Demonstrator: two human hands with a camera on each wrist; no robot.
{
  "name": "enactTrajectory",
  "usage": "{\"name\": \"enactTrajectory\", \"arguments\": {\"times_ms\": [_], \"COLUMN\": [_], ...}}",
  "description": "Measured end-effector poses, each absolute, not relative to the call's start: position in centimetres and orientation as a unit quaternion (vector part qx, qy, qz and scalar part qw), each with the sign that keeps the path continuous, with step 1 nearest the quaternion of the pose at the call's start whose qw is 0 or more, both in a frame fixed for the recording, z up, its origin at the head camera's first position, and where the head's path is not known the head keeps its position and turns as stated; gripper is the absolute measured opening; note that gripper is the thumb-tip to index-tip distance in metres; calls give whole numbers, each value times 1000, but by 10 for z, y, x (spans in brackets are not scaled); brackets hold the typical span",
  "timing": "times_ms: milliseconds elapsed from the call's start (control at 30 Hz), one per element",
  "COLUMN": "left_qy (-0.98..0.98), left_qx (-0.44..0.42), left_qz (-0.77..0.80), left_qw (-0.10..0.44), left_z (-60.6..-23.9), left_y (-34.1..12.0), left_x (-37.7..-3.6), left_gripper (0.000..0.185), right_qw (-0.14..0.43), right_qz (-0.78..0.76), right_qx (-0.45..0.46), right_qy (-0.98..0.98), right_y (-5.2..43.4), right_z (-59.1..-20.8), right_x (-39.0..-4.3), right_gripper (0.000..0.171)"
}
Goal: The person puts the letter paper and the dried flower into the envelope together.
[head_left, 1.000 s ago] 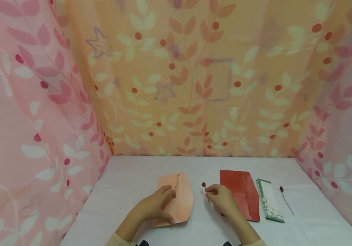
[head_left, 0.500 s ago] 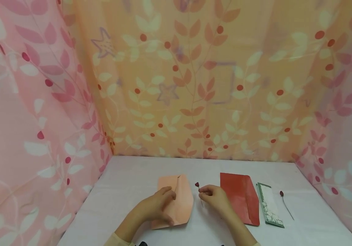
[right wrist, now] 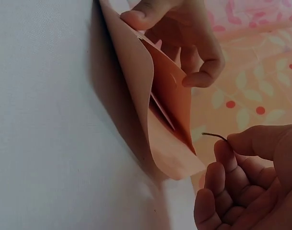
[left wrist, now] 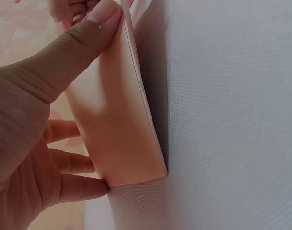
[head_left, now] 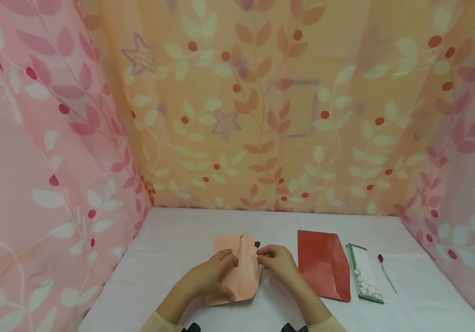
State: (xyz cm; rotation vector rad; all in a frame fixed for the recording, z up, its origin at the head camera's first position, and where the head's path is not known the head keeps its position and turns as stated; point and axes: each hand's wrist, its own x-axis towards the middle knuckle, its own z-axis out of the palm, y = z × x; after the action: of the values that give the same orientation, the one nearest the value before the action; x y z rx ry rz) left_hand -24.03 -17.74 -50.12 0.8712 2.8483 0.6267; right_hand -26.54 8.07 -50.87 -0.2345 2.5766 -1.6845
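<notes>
Two-handed, pinched the red flower (head_left: 257,244) by its thin stem (right wrist: 214,135) in the right hand (head_left: 279,262), just beside the flap (right wrist: 172,155) of the peach envelope (head_left: 246,272), gripped in the left hand (head_left: 211,275). Risked, most likely, bending the stem by snagging it on the flap's edge. Had open tabletop (head_left: 281,226) rightward, short of the red envelope (head_left: 322,263), for backing off.

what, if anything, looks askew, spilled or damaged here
Nothing stands out; no spill or damage shows. The peach envelope gapes, but the left hand grips it while the right hand pinches a red flower. The red envelope and green-edged card lie side by side.
</notes>
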Motion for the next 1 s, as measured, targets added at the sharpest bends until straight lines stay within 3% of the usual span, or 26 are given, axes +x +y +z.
{"name": "enactTrajectory", "arguments": {"times_ms": [500,1000], "left_qy": [936,932], "left_qx": [287,291], "left_qz": [199,210], "left_qw": [48,53], "left_z": [-499,-506], "left_y": [-173,-178], "left_x": [-243,-245], "left_gripper": [77,79], "right_qw": [74,66], "right_qz": [-617,-612], "right_qx": [-65,-52], "right_qy": [780,786], "right_y": [56,39], "right_z": [-532,-543], "right_x": [-276,-276], "right_gripper": [28,16]}}
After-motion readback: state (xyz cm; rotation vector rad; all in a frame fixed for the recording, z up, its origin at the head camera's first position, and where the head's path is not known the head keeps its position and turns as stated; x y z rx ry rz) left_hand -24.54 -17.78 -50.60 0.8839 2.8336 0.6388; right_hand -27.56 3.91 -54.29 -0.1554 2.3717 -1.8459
